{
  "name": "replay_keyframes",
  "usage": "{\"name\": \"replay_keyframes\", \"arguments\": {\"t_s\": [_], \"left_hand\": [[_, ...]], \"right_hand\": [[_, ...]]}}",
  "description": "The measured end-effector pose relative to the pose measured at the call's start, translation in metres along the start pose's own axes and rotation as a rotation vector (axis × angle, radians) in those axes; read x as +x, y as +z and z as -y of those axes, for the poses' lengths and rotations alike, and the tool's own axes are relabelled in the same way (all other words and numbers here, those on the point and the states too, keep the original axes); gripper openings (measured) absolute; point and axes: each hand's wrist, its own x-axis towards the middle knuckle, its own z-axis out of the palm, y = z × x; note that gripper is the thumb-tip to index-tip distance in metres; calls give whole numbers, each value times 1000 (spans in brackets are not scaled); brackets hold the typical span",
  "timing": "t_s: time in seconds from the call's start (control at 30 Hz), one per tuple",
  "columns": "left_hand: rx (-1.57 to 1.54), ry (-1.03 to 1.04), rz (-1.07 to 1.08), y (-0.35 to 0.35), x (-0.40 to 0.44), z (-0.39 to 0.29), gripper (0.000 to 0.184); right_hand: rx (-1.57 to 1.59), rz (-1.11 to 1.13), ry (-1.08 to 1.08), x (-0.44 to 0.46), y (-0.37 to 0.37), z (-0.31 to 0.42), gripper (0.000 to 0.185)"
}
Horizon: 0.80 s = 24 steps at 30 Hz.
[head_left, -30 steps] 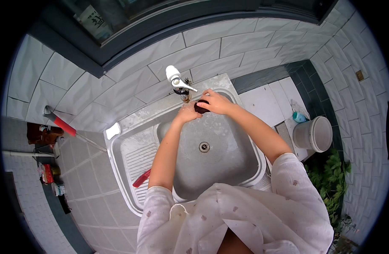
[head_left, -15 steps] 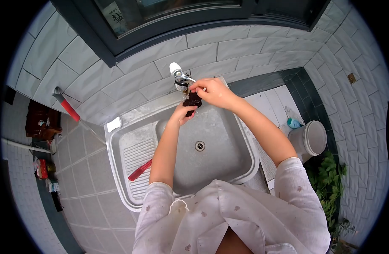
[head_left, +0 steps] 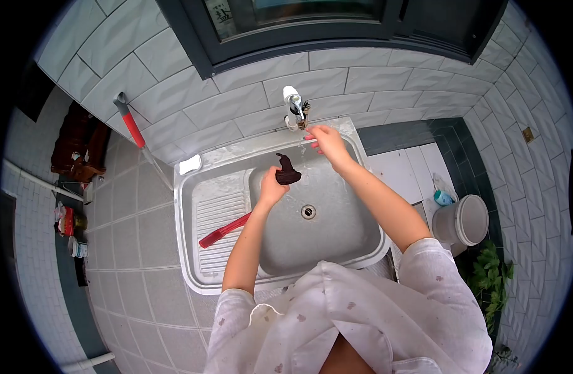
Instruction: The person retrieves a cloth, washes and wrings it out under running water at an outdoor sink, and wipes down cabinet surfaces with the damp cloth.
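My left hand (head_left: 272,187) is closed on a dark, wet-looking cloth-like item (head_left: 287,172) above the upper left of the sink basin (head_left: 324,243). One end of the dark item sticks up and its wider part hangs to the right of my fingers. My right hand (head_left: 327,140) is just below and right of the tap (head_left: 293,103), its fingers partly curled and apart, with nothing visible in them. A red-handled brush-like tool (head_left: 221,232) lies on the ribbed drainboard (head_left: 205,206), partly behind my left forearm.
A white object (head_left: 190,164) sits on the sink's upper left corner. A red-gripped pole (head_left: 134,129) leans at the left wall. On the right are a white bucket (head_left: 470,219), a blue-green bottle (head_left: 443,198) and leafy plants (head_left: 489,283).
My right hand has come off the dark item and stays near the tap. My left hand has moved down with the item. The camera view has shifted.
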Motion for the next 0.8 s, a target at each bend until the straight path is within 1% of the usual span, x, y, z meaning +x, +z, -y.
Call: {"name": "replay_keyframes", "arguments": {"t_s": [0.03,0.07,0.1,0.13,0.17,0.2,0.23,0.27,0.3,0.33,0.37,0.43,0.47,0.5,0.53,0.57,0.6,0.63,0.67,0.7,0.73,0.77,0.8], "left_hand": [[272,261,-106,3,-5,1,43],[273,260,-110,5,-11,-6,43],[321,384,-78,3,-18,-19,42],[369,508,-45,3,-24,-30,41],[444,560,11,4,-29,-37,37],[508,649,41,8,-33,-38,35],[572,739,72,9,-36,-40,32],[649,827,127,9,-37,-40,32],[652,825,128,9,-40,-40,32],[679,870,102,9,-42,-39,32],[704,915,77,9,-44,-39,33],[708,889,51,11,-47,-32,36],[731,830,6,14,-48,-29,40],[752,772,-40,16,-49,-26,45],[754,773,-40,19,-50,-23,45],[727,687,-48,22,-51,-21,48],[700,603,-56,24,-49,-19,51],[702,607,-53,25,-49,-18,51],[583,508,-76,27,-49,-17,51],[463,407,-99,29,-49,-16,52],[368,314,-155,32,-48,-20,41],[369,312,-152,34,-49,-24,41],[253,210,-137,36,-50,-27,35]], "right_hand": [[55,26,233,-17,1,-12,54],[143,81,488,-25,4,-31,59],[232,137,744,-29,8,-54,64],[473,226,889,-33,6,-69,64],[718,317,1028,-37,5,-83,64],[872,400,1012,-36,7,-103,63],[901,352,1028,-43,11,-96,49],[869,345,960,-39,14,-110,40],[839,336,892,-35,17,-122,31],[863,309,976,-36,15,-114,20],[865,311,976,-34,15,-117,20],[767,350,1058,-32,16,-121,18],[767,351,1057,-32,19,-119,18],[730,282,1029,-31,27,-118,21],[693,213,1001,-33,35,-114,25],[696,214,999,-36,41,-107,25],[544,168,892,-39,47,-101,28],[394,122,785,-40,55,-98,30],[226,-51,740,-35,65,-105,29],[228,-52,740,-36,67,-109,29],[62,-121,514,-41,68,-106,28],[-101,-187,286,-45,68,-102,28],[-238,-207,243,-48,65,-97,26]]}}
